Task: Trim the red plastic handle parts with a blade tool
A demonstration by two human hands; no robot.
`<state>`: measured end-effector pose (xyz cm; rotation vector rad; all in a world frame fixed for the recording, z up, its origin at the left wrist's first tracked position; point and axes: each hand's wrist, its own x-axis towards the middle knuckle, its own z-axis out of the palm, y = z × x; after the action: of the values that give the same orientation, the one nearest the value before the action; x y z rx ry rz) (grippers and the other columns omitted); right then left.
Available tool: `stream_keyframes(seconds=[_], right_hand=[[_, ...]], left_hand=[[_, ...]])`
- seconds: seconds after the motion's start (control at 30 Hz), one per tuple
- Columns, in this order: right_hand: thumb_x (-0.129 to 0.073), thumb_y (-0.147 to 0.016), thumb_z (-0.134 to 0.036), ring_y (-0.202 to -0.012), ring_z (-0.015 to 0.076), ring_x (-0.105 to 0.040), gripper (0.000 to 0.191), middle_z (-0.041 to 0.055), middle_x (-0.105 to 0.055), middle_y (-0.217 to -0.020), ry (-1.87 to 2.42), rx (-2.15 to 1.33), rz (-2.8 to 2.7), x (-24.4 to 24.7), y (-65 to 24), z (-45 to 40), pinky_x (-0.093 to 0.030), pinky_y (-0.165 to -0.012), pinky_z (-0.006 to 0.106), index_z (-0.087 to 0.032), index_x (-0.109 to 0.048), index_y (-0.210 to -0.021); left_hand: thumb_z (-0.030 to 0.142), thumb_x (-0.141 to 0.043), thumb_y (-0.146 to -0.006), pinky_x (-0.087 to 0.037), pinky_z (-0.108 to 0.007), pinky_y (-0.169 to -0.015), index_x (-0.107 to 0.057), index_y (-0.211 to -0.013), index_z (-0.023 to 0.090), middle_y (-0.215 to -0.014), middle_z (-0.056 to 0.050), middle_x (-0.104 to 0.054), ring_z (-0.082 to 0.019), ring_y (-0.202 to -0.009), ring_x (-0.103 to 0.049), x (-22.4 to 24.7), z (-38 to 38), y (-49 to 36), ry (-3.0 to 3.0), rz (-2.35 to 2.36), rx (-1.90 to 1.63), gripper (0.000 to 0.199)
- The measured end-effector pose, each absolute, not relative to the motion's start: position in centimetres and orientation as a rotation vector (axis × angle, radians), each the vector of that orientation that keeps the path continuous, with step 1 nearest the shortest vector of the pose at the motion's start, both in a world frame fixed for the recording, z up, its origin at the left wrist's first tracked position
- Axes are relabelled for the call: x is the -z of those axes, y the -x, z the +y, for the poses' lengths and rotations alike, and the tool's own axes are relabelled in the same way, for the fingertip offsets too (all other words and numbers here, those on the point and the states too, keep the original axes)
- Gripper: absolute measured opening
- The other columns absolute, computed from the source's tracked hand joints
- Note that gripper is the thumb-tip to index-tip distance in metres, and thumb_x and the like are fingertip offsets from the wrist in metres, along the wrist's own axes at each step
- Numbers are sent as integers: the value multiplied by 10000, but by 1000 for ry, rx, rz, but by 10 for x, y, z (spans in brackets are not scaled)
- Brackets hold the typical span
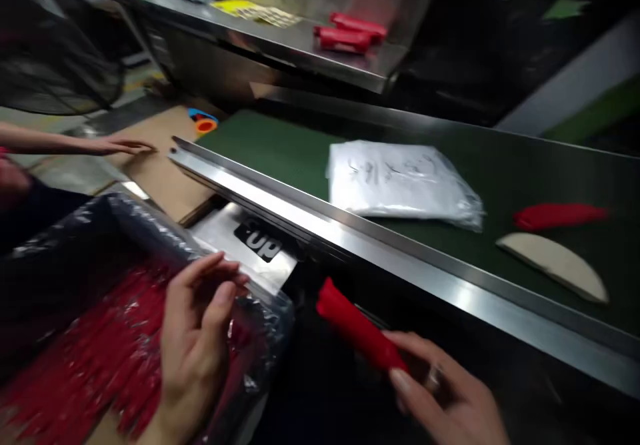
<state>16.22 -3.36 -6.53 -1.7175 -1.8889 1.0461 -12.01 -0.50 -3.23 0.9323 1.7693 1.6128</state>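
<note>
Between the thumb and fingers of my right hand (445,385) is one end of a red tube-shaped piece (357,328); its far end points up and left, in front of the conveyor's metal edge. What the piece is made of, I cannot tell. My left hand (197,345) is raised with fingers apart and slightly curled, holding nothing. It hovers over the right side of a bin lined with clear plastic (150,231), which holds many red pieces (100,345) like the one in my right hand. The view is blurred by motion.
A green conveyor belt (280,151) with a metal rail (320,215) carries a white plastic packet (400,181), a red piece (560,216) and a pale half-round piece (555,265). Red rolls (345,38) lie on a shelf. Another person's hand (123,145) touches cardboard (165,171) near orange-handled scissors (204,123).
</note>
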Motion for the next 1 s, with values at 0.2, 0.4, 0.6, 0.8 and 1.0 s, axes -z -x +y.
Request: stream_keyframes(seconds=[0.2,0.4,0.6,0.8,1.0], right_hand=[[-598,-904,-262,-707,105,-678,298,4,-674,-924,1256,-691,-1870,24,-138,-39,-570,-635,140,-249,-544,-1197],[-517,-969,-396,-835,87,-679,310,-15,-673,-1007,1367,-652,-1954,1,-190,-35,-551,-697,107,-282,-533,-1258],[-488,-944,-49,-951,143,-582,352,64,-629,-1080,1076,-536,-2086,-18,-195,-11,-508,-815,292,-164,-580,-1263],[-512,-922,-44,-880,180,-566,390,91,-636,-1099,1031,-363,-2200,-12,-194,-15,-480,-746,362,-128,-559,-1299],[-518,-909,-42,-892,197,-577,404,102,-640,-1106,1006,-304,-2266,-11,-196,-18,-473,-754,366,-132,-548,-1302]], left_hand=[[438,-545,-945,-539,-257,-625,-473,-1263,295,-1113,-67,-583,-192,-842,-618,14,-11,-5,-276,985,-1369,356],[359,-411,-1001,-363,-207,-475,-522,-1173,262,-840,3,-529,-67,-491,-419,10,-28,-22,-358,874,-1216,226],[342,-431,-987,-334,-187,-462,-529,-1180,266,-785,10,-499,-62,-490,-392,1,-49,-28,-371,845,-1099,229],[393,-469,-972,-315,-201,-477,-535,-1170,244,-782,6,-493,-79,-528,-389,-3,-54,-30,-364,861,-1062,258],[516,-364,-991,-281,-208,-461,-489,-1191,221,-773,-6,-475,-94,-524,-362,-1,-55,-31,-273,882,-1050,378]])
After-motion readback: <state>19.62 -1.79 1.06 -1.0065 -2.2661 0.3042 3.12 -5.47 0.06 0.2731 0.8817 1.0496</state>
